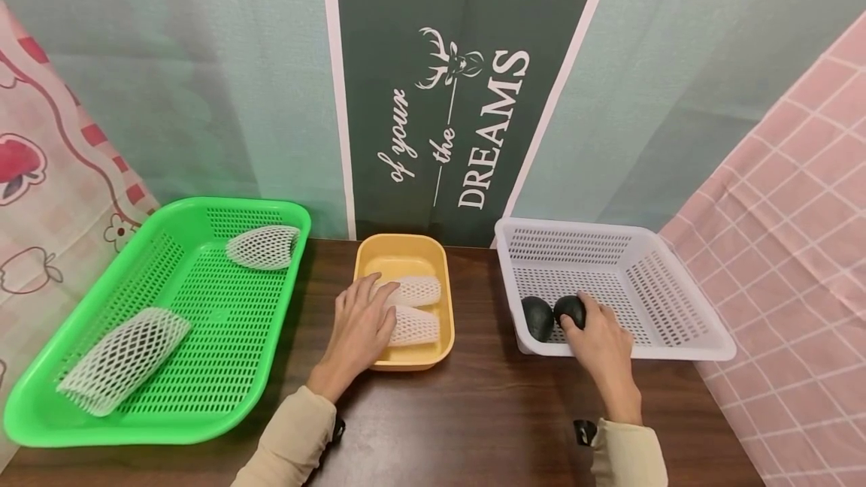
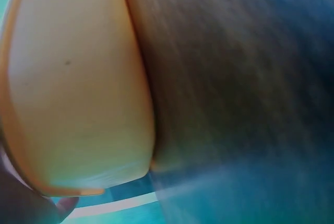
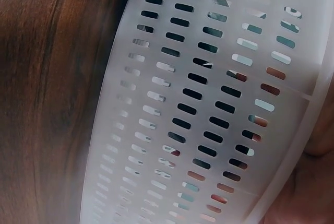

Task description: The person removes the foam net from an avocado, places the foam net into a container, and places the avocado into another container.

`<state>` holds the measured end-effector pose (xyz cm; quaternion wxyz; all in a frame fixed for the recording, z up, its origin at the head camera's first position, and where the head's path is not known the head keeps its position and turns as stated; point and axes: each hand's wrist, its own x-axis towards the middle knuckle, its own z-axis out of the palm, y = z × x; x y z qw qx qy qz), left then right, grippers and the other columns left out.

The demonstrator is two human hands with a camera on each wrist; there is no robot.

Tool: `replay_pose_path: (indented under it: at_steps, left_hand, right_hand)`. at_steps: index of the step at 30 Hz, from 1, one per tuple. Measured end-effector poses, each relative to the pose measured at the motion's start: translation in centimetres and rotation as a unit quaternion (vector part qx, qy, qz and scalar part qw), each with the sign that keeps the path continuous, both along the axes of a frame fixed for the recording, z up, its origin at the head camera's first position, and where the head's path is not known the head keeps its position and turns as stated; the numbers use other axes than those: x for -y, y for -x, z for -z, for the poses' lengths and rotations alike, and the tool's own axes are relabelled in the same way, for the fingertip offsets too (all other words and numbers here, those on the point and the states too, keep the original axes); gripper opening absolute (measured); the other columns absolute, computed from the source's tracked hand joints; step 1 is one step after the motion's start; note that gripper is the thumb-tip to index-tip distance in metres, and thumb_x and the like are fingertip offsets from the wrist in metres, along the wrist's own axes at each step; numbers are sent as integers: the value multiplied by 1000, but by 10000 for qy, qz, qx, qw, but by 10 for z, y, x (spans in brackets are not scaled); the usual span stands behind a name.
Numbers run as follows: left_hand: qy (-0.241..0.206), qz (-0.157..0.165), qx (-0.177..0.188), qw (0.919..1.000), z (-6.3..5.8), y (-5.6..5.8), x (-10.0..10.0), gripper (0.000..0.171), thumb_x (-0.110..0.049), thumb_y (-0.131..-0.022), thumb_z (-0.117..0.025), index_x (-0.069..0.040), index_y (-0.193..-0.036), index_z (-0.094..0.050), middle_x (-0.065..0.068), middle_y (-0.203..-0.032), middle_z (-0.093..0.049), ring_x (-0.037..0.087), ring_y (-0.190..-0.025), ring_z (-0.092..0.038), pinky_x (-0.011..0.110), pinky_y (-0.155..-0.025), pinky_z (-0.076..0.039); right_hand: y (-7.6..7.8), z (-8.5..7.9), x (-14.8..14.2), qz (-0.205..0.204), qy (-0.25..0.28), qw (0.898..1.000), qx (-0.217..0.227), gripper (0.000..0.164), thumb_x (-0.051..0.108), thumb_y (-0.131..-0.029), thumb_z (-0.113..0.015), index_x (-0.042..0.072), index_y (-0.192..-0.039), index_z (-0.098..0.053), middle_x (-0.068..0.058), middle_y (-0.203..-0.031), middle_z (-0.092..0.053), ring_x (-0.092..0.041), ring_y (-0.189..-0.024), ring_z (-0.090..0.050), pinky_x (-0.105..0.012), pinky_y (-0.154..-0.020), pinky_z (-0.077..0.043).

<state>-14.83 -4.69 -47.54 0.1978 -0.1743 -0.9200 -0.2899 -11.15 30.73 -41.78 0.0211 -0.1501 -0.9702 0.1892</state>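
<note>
Dark oval fruit (image 1: 568, 311) lay in the white basket (image 1: 670, 295), gripped between the thumb and fingers of the right hand (image 1: 602, 338), which reached in over the near rim. A second dark fruit (image 1: 537, 319) sat just to its left, against the basket's left end. The left hand (image 1: 361, 322) reached over the left rim of the yellow tray (image 1: 387, 267), its fingers loosely spread at the left ends of two white foam nets (image 1: 417, 327); I could not tell how firmly they touched. Further left, the green basket (image 1: 219, 314) held two more nets, the far net (image 1: 262, 248) near the right wall and the near net (image 1: 125, 359) towards the front left. All three containers stood on the brown tabletop (image 1: 467, 415), before a dark green panel (image 1: 399, 6) lettered "of your the DREAMS".
</note>
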Motion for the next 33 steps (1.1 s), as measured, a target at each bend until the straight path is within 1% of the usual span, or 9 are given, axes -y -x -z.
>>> replay_pose_path:
  at_steps: [4, 8, 12, 15, 19, 24, 27, 33]
  left_hand:
    - [62, 68, -165, 9998, -7, -5, 1, 34, -18, -94, -60, -15, -127, -62, 18, -137, -53, 38, -127, -47, 57, -100, -36]
    - [178, 202, -210, 9994, -20, -15, 5, 32, -19, -94, -62, -14, -126, -63, 17, -134, -55, 38, -123, -50, 57, -97, -38]
    - [254, 356, -62, 9990, -34, -26, 12, 30, -18, -94, -63, -15, -124, -64, 16, -132, -58, 38, -122, -52, 58, -97, -40]
    - [247, 434, 109, 9987, -41, -33, 17, 29, -18, -95, -63, -16, -124, -64, 15, -133, -58, 38, -124, -51, 58, -99, -40]
    - [254, 510, 225, 9981, -47, -40, 21, 29, -20, -95, -63, -16, -124, -64, 14, -133, -58, 37, -126, -51, 57, -99, -41]
    - [355, 540, 212, 9977, -53, -45, 25, 28, -20, -95, -64, -16, -123, -64, 14, -133, -58, 36, -125, -52, 57, -99, -42]
    - [382, 539, 240, 9975, -57, -48, 28, 29, -20, -95, -65, -16, -124, -64, 14, -134, -58, 36, -125, -52, 57, -99, -42]
    - [413, 472, 113, 9980, -63, -52, 36, 32, -19, -92, -68, -16, -124, -64, 16, -134, -59, 37, -124, -53, 57, -98, -42]
  right_hand:
    - [1, 0, 0, -55, -71, 9999, 54, 60, 27, -99, -48, 2, -152, -33, -36, -146, -36, -54, -132, -38, -71, -102, -26]
    - [1, -1, 1, -49, -101, 9999, 93, 59, 29, -100, -48, 3, -151, -35, -35, -146, -37, -54, -132, -38, -70, -104, -26]
    - [1, -1, 1, -48, -189, 9998, 74, 52, 30, -100, -50, 3, -144, -47, -33, -145, -43, -52, -133, -40, -70, -104, -26]
    - [2, -1, 2, -60, -278, 9996, 43, 47, 30, -99, -51, 2, -138, -54, -32, -142, -47, -50, -132, -42, -70, -104, -27]
    - [2, 0, 2, -42, -296, 9995, -36, 46, 30, -99, -52, 2, -135, -57, -32, -140, -49, -50, -131, -44, -70, -102, -28]
    - [1, 3, 1, -29, -214, 9994, -257, 46, 30, -99, -53, 3, -135, -57, -32, -139, -51, -50, -129, -46, -69, -103, -29]
    - [0, 5, 1, -38, -146, 9988, -462, 45, 30, -99, -54, 4, -135, -57, -30, -139, -52, -49, -129, -47, -68, -105, -27]
    - [-3, 8, 2, -42, -150, 9941, -1074, 40, 28, -98, -58, 7, -133, -60, -27, -138, -55, -48, -129, -47, -67, -104, -29]
